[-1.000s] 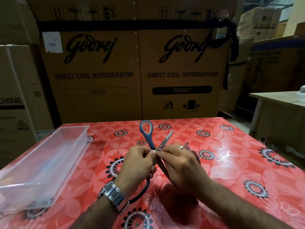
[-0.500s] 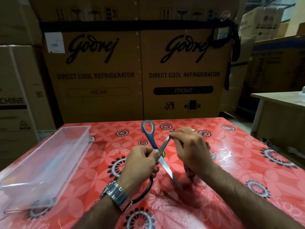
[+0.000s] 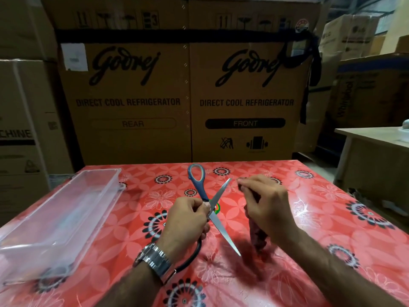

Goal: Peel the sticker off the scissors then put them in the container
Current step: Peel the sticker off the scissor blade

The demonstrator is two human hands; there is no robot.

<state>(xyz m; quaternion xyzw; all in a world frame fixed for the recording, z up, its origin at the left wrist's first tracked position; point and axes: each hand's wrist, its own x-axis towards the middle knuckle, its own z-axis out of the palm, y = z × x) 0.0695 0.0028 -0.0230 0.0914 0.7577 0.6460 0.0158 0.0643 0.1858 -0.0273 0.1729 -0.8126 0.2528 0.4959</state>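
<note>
Head view shows your left hand [image 3: 188,220] clenched around the scissors [image 3: 213,209] at the pivot, holding them above the middle of the bench [image 3: 332,229] with the blades spread wide. One blade tip points toward the far edge, the other toward you. Your right hand [image 3: 265,207] is just beside the far tip, thumb and forefinger pinched together; whether they hold a peeled sticker is too small to tell. A green and red sticker [image 3: 216,208] shows at the pivot.

Expect stiff, smooth steel that slides under your fingers, with sharp edges and points. Grip the handles or the pivot, never the blades, and pick at the sticker's edge, since it will likely be thin and tear easily. The container [image 3: 73,209] lies along the left edge, open, thin-walled and probably light, so lower the scissors in closed.
</note>
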